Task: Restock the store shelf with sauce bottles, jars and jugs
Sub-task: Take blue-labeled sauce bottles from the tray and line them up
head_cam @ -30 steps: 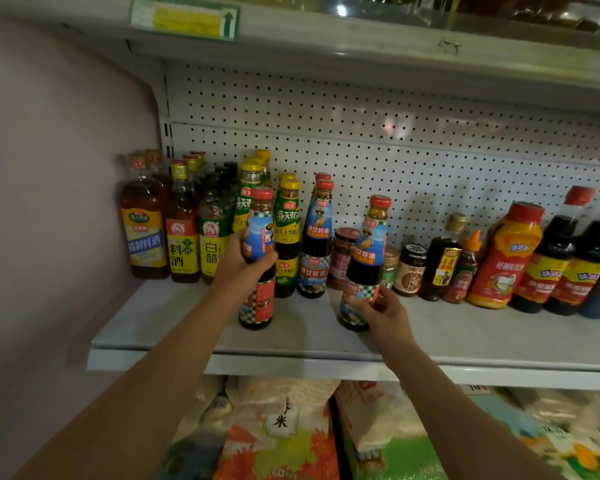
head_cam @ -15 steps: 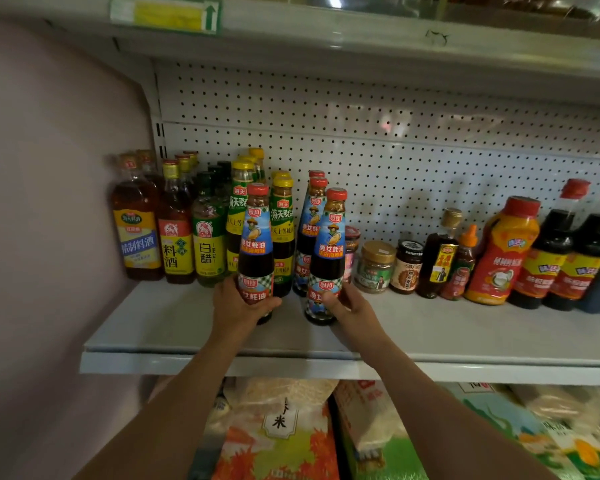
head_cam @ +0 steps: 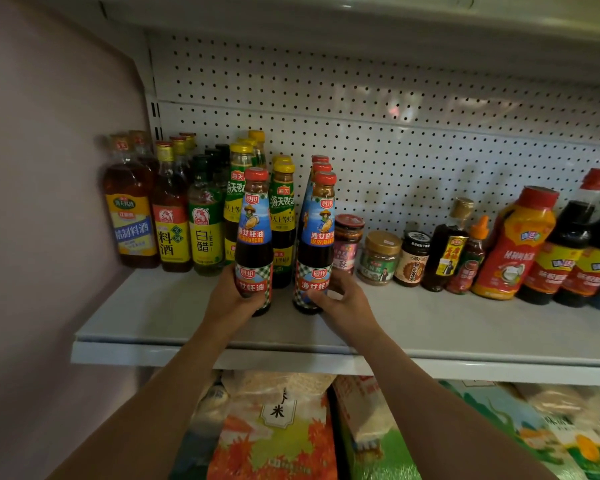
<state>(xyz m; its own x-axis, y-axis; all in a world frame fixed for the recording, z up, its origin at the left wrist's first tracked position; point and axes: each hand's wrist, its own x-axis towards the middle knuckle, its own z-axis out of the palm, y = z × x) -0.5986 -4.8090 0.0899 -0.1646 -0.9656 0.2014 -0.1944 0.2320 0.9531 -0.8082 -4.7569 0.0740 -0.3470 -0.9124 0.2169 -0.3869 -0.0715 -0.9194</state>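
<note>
Two dark oyster-sauce bottles with red caps and blue labels stand upright on the white shelf (head_cam: 430,327). My left hand (head_cam: 234,299) grips the base of the left bottle (head_cam: 254,230), which stands in front of green-labelled bottles (head_cam: 282,209). My right hand (head_cam: 343,301) grips the base of the right bottle (head_cam: 318,233), which stands in front of two more of the same kind (head_cam: 320,162). The two held bottles stand a small gap apart.
Cooking-wine and vinegar bottles (head_cam: 168,216) fill the shelf's left end by the wall. Small jars (head_cam: 380,256), a red squeeze bottle (head_cam: 516,244) and dark soy bottles (head_cam: 575,251) line the right. Bags of rice (head_cam: 278,427) sit on the level below. A pegboard backs the shelf.
My right hand slid its bottle left, from in front of the jars into line before the matching bottles. My left hand slipped down to its bottle's base.
</note>
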